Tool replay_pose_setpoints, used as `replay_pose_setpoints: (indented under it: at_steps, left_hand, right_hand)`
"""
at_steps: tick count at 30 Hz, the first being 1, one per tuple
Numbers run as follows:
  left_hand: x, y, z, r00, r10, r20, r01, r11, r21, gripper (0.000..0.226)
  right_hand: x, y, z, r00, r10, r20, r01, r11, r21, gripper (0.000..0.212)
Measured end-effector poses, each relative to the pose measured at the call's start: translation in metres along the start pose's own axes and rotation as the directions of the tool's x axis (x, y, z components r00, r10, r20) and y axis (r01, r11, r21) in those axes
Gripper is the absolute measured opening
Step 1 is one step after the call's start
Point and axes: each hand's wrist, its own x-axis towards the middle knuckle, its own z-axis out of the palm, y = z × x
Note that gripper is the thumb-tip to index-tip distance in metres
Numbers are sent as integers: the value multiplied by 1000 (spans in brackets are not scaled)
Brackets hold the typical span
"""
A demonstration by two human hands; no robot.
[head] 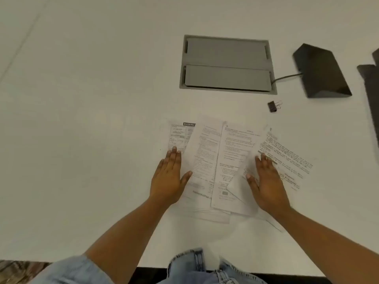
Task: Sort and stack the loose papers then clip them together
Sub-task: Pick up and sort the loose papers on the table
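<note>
Counter: a plain white surface, bare on its left side; everything in use lies at centre and right.
Left hand: flat and palm down on the left edge of the papers, fingers straight and together, thumb spread onto a sheet. Its grip is open; it presses and holds nothing.
Papers: several printed sheets fanned out and overlapping at different angles in front of the person, between and under both hands. They are not yet squared into one stack.
Right hand: also flat and palm down, on the tilted sheet at the right of the fan. Its grip is open too, with nothing pinched.
Panel: a grey hatch set into the counter beyond the papers.
Clip: a small black binder clip lying loose beyond the right part of the fan, apart from the sheets and from both hands.
Black box: a dark wedge with a cable, further right, clear of the work.
Risk: if the hands push inward with flat palms, the top sheets may buckle or slide over one another instead of lining up.
Risk: the lowest sheets reach close to the near edge, so a pull toward the body could send one off the counter.
Risk: clipping before the edges are tapped level would probably lock the sheets in crooked.
</note>
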Motion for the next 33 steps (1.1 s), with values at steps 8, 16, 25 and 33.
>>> replay_pose_setpoints:
  at_steps: [8, 16, 25, 33]
  left_hand:
    - [-4, -10, 14, 993, -17, 114, 8, 997, 76, 78]
    - [-15, 32, 9, 992, -47, -114, 29, 987, -157, 66]
    - [-13, 117, 2, 898, -354, 263, 438, 648, -623, 56]
    - [0, 127, 1, 810, -380, 447, 586, 502, -636, 15]
  right_hand:
    - [-11, 17, 15, 988, -50, 145, 70, 988, -137, 79]
    - [-10, 15, 9, 990, -24, 136, 36, 995, -88, 80]
    - [-62, 21, 10, 977, 132, 168, -128, 991, -32, 94]
    - [-88, 12, 13, 967, 55, 248, -61, 998, 15, 107]
